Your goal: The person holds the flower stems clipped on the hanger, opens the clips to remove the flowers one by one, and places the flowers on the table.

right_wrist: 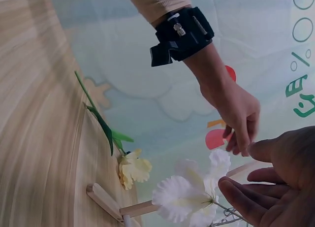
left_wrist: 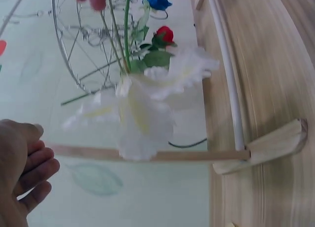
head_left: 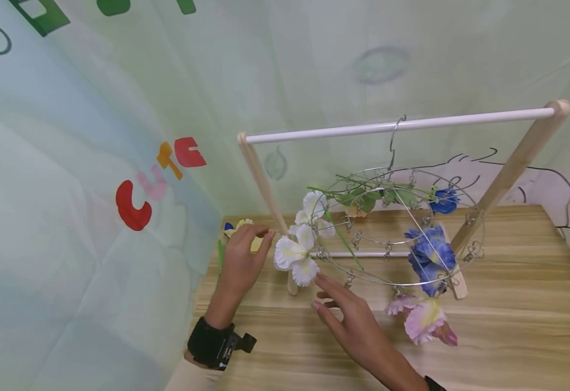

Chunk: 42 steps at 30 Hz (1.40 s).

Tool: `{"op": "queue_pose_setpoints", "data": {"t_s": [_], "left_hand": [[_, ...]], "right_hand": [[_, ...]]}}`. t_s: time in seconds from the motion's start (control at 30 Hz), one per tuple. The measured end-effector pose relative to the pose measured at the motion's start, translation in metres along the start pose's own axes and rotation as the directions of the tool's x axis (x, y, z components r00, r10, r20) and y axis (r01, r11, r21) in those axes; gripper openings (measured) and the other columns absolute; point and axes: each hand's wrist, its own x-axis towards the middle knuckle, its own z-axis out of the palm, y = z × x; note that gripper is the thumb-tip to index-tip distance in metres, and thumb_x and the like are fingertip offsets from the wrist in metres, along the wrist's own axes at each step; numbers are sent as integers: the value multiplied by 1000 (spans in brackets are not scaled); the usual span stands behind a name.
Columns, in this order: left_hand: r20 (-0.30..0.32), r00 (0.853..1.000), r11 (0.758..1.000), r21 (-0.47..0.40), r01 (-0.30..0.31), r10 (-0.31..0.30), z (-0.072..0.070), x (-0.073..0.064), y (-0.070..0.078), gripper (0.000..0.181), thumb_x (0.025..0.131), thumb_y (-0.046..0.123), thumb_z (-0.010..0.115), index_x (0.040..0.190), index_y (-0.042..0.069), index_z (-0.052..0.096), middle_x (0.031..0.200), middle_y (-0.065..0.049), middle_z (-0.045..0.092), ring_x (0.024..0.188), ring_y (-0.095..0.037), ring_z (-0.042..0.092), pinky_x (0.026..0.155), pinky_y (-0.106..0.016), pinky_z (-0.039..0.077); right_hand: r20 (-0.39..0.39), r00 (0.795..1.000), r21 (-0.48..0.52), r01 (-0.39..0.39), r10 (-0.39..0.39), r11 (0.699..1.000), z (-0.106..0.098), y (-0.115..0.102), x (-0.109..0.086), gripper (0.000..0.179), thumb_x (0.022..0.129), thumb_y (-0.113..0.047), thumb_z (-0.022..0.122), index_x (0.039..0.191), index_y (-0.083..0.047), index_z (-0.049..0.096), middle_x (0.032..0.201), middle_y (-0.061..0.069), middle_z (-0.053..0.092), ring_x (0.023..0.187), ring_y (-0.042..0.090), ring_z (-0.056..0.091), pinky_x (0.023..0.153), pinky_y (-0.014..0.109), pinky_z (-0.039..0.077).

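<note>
My left hand [head_left: 242, 255] is raised at the left of the wooden stand, fingers loosely bent and holding nothing. The right hand [head_left: 358, 323] hovers before the wire clip hanger [head_left: 387, 282], thumb and fingers apart, fingertips near a white artificial flower [head_left: 294, 252]. That white flower hangs at the hanger's left side; in the left wrist view it looks blurred. Also on the hanger are blue flowers [head_left: 431, 258], a pink flower [head_left: 426, 320] and green stems. The left wrist view adds a red rose [left_wrist: 165, 35].
The hanger hooks over the stand's white bar [head_left: 333, 131]. A yellow flower [right_wrist: 134, 169] with a green stem lies on the wooden table [head_left: 524, 315], at the left behind my left hand. A printed curtain [head_left: 94, 136] closes off the left and back.
</note>
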Motion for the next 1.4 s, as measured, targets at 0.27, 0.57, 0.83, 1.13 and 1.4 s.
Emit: {"op": "queue_pose_setpoints", "data": {"t_s": [0.27, 0.57, 0.83, 1.13, 1.4], "left_hand": [[179, 965, 981, -34, -190, 193, 18, 9, 18, 38, 93, 20, 84, 126, 4, 73, 120, -10, 75, 112, -28, 70, 98, -47, 55], [325, 908, 963, -28, -269, 263, 29, 11, 28, 42, 96, 25, 81, 131, 4, 72, 130, -9, 74, 124, -25, 68, 100, -48, 52], [407, 865, 945, 19, -328, 292, 39, 10, 32, 31, 95, 26, 82, 121, 10, 77, 122, -4, 77, 118, -21, 70, 100, -45, 52], [500, 824, 946, 29, -322, 265, 47, 4, 32, 17, 97, 25, 79, 111, 15, 82, 114, 1, 81, 115, -17, 73, 104, -43, 50], [477, 821, 932, 13, -363, 313, 48, 3, 34, 6, 96, 17, 80, 101, 18, 84, 106, 3, 81, 109, -16, 72, 105, -42, 48]], "right_hand": [[13, 1000, 25, -8, 8, 1000, -2, 1, 7, 62, 103, -12, 71, 159, -3, 46, 164, 15, 46, 115, 30, 75, 89, 28, 62], [-15, 999, -42, -36, 35, 998, -4, 2, 8, 67, 101, -9, 73, 161, -4, 43, 163, 20, 46, 109, 28, 77, 81, 30, 63], [-48, 998, -67, -33, 30, 997, -4, 5, 10, 68, 99, -7, 74, 160, -2, 44, 157, 21, 53, 103, 30, 79, 80, 32, 64], [-49, 997, -89, -67, 63, 994, -3, 7, 11, 69, 98, -7, 75, 160, -3, 45, 145, 21, 65, 96, 27, 80, 78, 27, 63], [-65, 996, -45, -65, 62, 997, -4, 9, 14, 63, 100, -8, 74, 157, 1, 48, 161, 23, 48, 105, 28, 79, 81, 30, 64]]}}
